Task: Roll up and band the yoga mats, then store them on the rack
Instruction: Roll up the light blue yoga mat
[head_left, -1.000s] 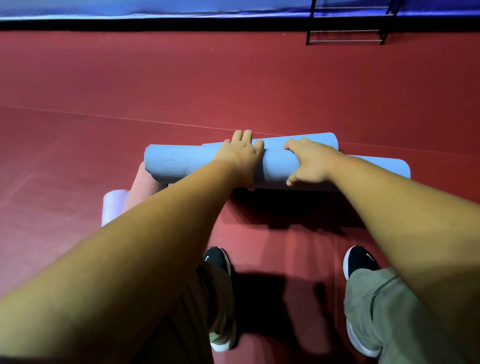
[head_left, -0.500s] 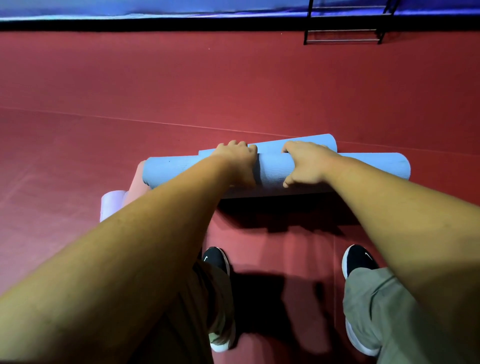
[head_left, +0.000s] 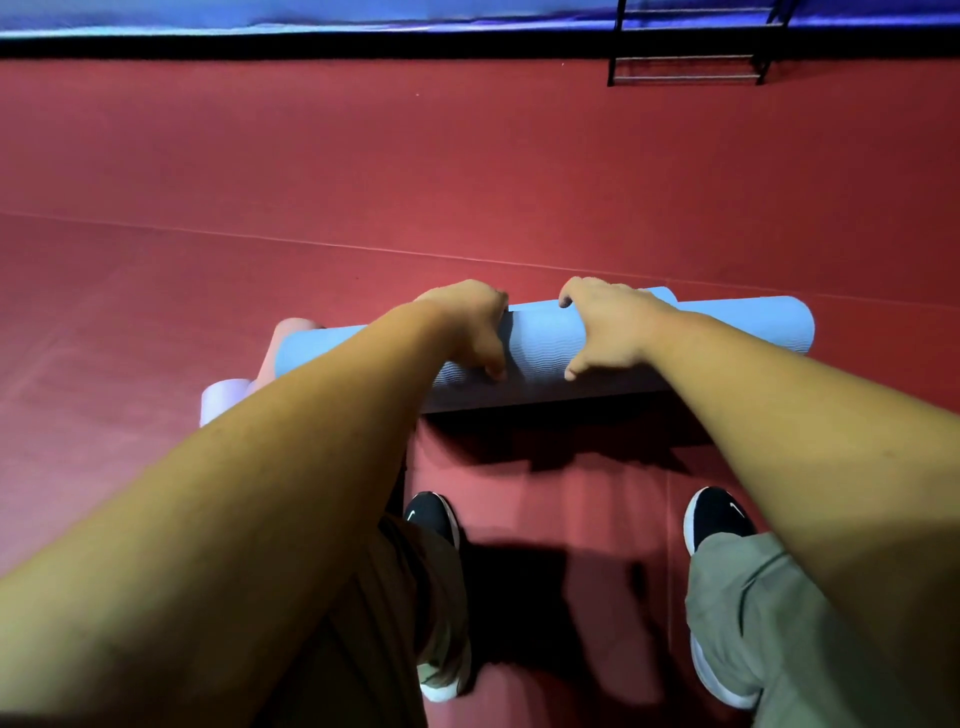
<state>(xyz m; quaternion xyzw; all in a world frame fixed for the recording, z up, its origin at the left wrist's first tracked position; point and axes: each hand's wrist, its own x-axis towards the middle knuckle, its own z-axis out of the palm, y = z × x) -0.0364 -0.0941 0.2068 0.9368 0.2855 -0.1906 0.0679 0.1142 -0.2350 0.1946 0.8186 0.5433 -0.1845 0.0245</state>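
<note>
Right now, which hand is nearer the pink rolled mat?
Left. The left hand grips the blue mat toward the end by the pink rolled mat; the right hand grips the same roll farther along, away from it.

your left hand (head_left: 470, 325) and right hand (head_left: 608, 327) both grip the rolled blue mat (head_left: 535, 338) near its middle, fingers curled over the far side, thumbs on the near side. the roll runs crosswise over the red floor (head_left: 363, 182), ahead of your black shoes (head_left: 431, 519). a pink roll (head_left: 291, 332) and a pale lilac roll (head_left: 223, 397) poke out by its left end. a black rack (head_left: 685, 67) stands well apart, top right.
</note>
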